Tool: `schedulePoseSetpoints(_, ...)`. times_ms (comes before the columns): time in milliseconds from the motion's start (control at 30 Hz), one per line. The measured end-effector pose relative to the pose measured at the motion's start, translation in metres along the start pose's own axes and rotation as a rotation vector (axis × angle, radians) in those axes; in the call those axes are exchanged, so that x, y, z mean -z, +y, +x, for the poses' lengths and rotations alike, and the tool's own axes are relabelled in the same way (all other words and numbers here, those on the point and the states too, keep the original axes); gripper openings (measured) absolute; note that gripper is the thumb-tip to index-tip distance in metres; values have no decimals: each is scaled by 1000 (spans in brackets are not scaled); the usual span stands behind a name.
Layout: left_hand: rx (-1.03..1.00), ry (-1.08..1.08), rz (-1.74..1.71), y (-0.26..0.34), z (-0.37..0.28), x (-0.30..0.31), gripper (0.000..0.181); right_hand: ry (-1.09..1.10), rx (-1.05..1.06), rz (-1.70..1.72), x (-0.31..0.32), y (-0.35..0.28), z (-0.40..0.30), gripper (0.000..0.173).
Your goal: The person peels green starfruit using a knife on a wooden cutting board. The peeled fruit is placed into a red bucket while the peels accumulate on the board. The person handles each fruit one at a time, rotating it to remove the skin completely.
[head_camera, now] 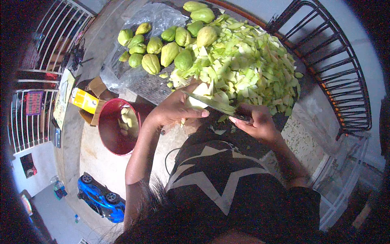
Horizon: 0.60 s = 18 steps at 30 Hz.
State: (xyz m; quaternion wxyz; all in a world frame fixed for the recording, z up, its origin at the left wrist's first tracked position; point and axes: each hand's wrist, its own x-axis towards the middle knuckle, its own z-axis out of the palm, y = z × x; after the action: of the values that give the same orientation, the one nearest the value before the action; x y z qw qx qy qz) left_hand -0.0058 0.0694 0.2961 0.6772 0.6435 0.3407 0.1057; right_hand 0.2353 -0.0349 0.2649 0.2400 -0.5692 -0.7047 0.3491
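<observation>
My left hand (pixel 179 105) holds a pale piece of peeled chayote (pixel 196 102) in front of my body. Gripped by its dark handle in my right hand (pixel 259 120), a knife (pixel 213 103) has its blade against or just over that piece. Beyond both hands, a large heap of green peelings and slices (pixel 249 64) covers the right part of the table. Several whole chayotes (pixel 169 53) lie at the heap's left, some on a clear plastic bag (pixel 155 15). The underside of the piece is hidden by my fingers.
A red bucket (pixel 106 131) with pale cut pieces (pixel 129 117) inside stands left of my left forearm. Behind it is a cardboard box (pixel 97 87) with a yellow pack (pixel 85 100). A blue toy car (pixel 100 198) is at lower left; a black metal rack (pixel 350 70) stands at right.
</observation>
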Motion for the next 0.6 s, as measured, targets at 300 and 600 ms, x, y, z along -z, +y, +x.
schedulePoseSetpoints(300, -25, 101, 87, -10, 2, -7, 69, 91, 45, 83, -1, -8, -4, 20)
schedulePoseSetpoints(600, -42, 93, -36, -24, -3, -9, 69, 38, 42, -111, -19, 6, -5, 25)
